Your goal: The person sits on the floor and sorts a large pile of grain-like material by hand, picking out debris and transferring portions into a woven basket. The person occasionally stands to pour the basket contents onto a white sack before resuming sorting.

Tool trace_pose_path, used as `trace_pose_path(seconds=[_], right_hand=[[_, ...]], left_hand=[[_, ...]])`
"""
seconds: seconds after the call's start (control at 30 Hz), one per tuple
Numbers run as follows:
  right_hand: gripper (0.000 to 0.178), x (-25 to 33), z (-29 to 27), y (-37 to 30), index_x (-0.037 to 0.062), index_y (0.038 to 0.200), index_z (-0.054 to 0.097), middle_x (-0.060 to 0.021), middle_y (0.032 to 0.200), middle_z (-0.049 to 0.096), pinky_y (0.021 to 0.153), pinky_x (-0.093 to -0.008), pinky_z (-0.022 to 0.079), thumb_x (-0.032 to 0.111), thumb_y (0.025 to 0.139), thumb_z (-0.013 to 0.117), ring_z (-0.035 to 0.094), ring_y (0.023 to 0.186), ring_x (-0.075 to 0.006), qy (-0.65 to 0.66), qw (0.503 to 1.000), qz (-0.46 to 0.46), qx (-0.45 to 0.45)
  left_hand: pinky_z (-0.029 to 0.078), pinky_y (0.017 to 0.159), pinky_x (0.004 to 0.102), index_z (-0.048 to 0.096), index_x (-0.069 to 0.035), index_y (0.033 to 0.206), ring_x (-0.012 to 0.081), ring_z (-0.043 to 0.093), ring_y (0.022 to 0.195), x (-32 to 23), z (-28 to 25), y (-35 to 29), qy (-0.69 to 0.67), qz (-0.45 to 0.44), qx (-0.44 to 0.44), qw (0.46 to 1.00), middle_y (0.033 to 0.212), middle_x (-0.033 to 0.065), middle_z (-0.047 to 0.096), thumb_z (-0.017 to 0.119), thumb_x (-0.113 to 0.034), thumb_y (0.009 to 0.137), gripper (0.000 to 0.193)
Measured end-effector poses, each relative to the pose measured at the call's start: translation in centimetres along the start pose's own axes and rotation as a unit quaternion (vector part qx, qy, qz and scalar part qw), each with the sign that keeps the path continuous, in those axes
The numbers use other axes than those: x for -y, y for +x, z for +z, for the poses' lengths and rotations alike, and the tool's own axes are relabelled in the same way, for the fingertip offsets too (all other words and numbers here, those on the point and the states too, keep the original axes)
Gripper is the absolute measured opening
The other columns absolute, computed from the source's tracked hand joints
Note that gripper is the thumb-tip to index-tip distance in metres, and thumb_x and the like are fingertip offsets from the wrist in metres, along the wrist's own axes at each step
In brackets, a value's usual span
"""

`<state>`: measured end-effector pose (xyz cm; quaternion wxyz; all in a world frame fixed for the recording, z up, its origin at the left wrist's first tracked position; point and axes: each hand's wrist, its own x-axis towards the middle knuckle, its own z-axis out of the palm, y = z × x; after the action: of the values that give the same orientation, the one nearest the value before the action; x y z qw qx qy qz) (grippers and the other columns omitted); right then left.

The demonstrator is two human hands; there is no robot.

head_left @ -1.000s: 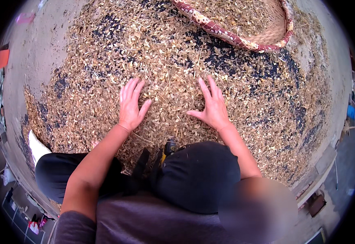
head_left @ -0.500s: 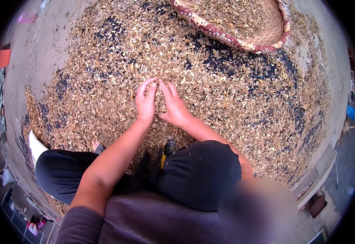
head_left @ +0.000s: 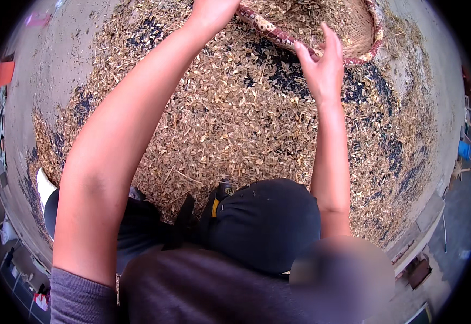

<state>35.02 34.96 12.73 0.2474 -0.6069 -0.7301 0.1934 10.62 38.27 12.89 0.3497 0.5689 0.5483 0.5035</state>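
My left hand [head_left: 216, 12] is at the top edge of the view, beside the left end of the basket's rim. Its fingers are cut off there, so their grip does not show. My right hand [head_left: 324, 69] reaches over the near side of the woven basket [head_left: 362, 33], thumb and fingers spread apart with nothing between them. The basket's rim [head_left: 270, 31] is bound in red-brown and cream patterned cloth, and dry husks lie inside. Beneath both arms spreads a wide layer of dry pale-brown husks [head_left: 219, 119], mixed with small black seeds [head_left: 295, 81].
My bent knee in dark trousers [head_left: 268, 224] is close in front, with a black and yellow object [head_left: 219, 200] beside it. Bare concrete [head_left: 62, 59] borders the husks at left. Far off are an orange-red object [head_left: 4, 75] at left and a blue one [head_left: 465, 150] at right.
Both hands, earlier close together over the middle of the husks, have moved forward and apart. The left went to the top edge, the right across to the basket rim.
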Motion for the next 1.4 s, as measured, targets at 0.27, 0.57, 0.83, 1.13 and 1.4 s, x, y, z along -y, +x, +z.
trace_pose_path(seconds=[0.27,0.57,0.83,1.13,1.4], right_hand=[[0.061,-1.7,10.1,-9.6,0.0204,0.145,0.047,-0.0136,0.153,0.039,0.111,-0.0493,0.035,0.043,0.090,0.064,0.038,0.134,-0.0407,-0.139,0.959,0.006,0.249],[0.079,0.9,6.5,-21.8,0.0145,0.142,0.046,-0.0154,0.147,0.039,0.106,-0.0519,0.035,0.026,0.073,0.082,0.039,0.130,-0.0383,0.055,0.924,-0.209,0.316],[0.107,0.3,4.8,-23.7,0.0220,0.153,0.030,-0.0218,0.142,0.038,0.099,-0.0450,0.048,0.025,0.064,0.090,0.048,0.125,-0.0425,-0.048,0.929,-0.012,0.367],[0.106,3.7,9.6,-22.8,0.0212,0.152,0.029,-0.0280,0.143,0.033,0.084,-0.0454,0.055,0.012,0.064,0.087,0.062,0.104,-0.0435,0.075,0.915,-0.110,0.380],[0.097,5.1,8.7,-19.4,0.0194,0.150,0.028,-0.0273,0.140,0.035,0.083,-0.0453,0.057,0.000,0.070,0.078,0.064,0.099,-0.0424,0.196,0.915,-0.066,0.347]], left_hand=[[0.012,0.121,0.0530,0.044,-0.022,0.147,0.0337,0.016,0.149,6.9,0.9,-17.0,0.428,-0.206,0.206,0.855,0.158,0.0123,0.031,0.050,-0.053,0.095,0.061],[0.022,0.119,0.0526,0.054,-0.007,0.129,0.0332,0.039,0.136,1.0,-1.4,-30.1,0.290,-0.093,0.290,0.908,0.135,0.0141,0.049,0.066,-0.020,0.087,0.045],[0.035,0.108,0.0467,0.044,-0.014,0.140,0.0383,0.040,0.128,1.8,-4.2,-34.2,0.350,-0.353,-0.044,0.866,0.136,0.0202,0.041,0.070,-0.025,0.087,0.060],[0.044,0.101,0.0460,0.045,-0.015,0.139,0.0417,0.050,0.120,1.5,1.1,-34.2,0.232,-0.418,-0.048,0.877,0.131,0.0234,0.044,0.057,-0.027,0.097,0.046],[0.044,0.096,0.0456,0.046,-0.004,0.131,0.0395,0.054,0.106,-1.7,2.0,-28.9,0.171,-0.359,-0.042,0.917,0.114,0.0253,0.051,0.047,-0.024,0.102,0.035]])
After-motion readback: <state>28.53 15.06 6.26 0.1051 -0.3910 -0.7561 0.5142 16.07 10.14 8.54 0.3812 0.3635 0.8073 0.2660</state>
